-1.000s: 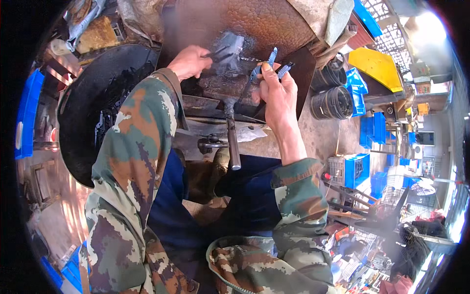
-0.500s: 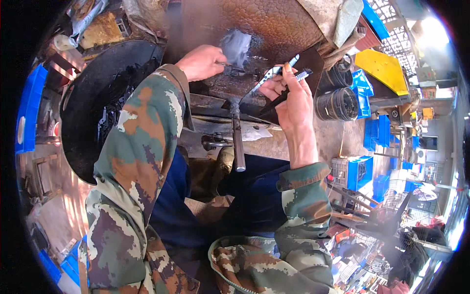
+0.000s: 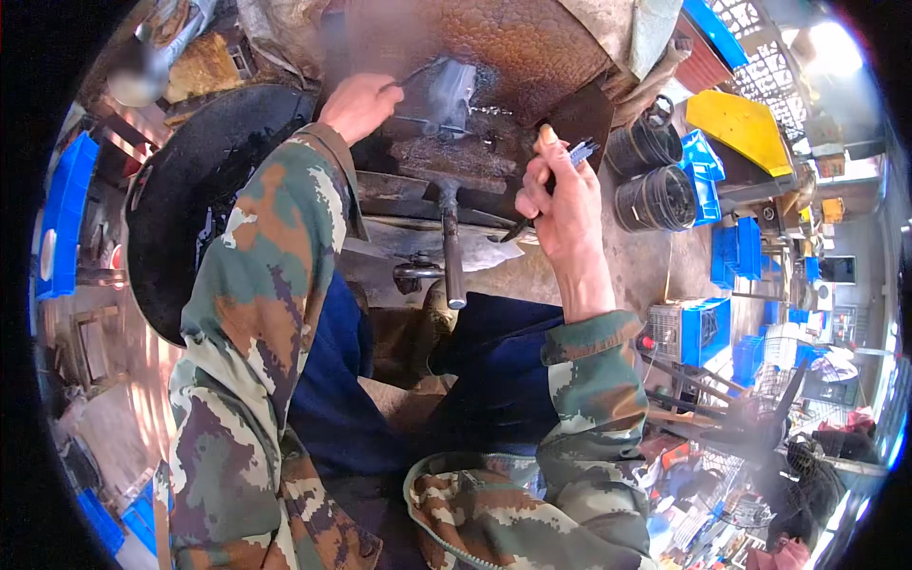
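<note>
The left hand [image 3: 361,107], curled round a thin rod [image 3: 419,72] far and left of the bar [image 3: 453,247], needs a steady grip, while the right hand [image 3: 567,199], holding a ridged piece [image 3: 582,151] at right, should clear the bar.

green-brown camouflage sleeves [image 3: 256,256], navy trousers [image 3: 503,351], blue-grey tool tip [image 3: 582,151], yellow panel [image 3: 736,131], blue crate [image 3: 66,233]
</note>
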The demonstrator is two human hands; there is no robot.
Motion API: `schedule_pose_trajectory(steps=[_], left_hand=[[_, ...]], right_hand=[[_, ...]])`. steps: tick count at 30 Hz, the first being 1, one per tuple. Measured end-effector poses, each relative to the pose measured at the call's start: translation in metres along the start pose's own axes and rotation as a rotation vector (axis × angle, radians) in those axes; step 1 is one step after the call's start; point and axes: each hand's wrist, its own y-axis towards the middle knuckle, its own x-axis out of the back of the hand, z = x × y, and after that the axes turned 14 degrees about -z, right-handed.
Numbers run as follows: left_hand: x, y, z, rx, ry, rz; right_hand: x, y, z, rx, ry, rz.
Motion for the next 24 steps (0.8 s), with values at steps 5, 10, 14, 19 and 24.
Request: schedule_pose_trajectory(steps=[5, 10, 14, 19, 24], left_hand=[[0.011, -0.005, -0.005, 0.321, -0.073, -0.025], [0.015, -0.007, -0.007, 0.434, -0.114, -0.005], [0.018, -0.009, 0.005, 0.406, -0.164, 0.006], [0.005, -0.006, 0.012, 0.394, -0.230, -0.108], [0.001, -0.004, -0.006, 0.469, -0.357, -0.227]], right_hand=[[0.003, -0.026, -0.012, 0.325, -0.555, 0.016], [0.026, -0.035, -0.041, 0.903, -0.955, 0.508], [0.020, -0.055, -0.056, 0.968, -1.104, 0.639], [0.021, -0.053, -0.057, 0.942, -1.165, 0.632], [0.015, -0.037, -0.048, 1.064, -0.962, 0.514]])
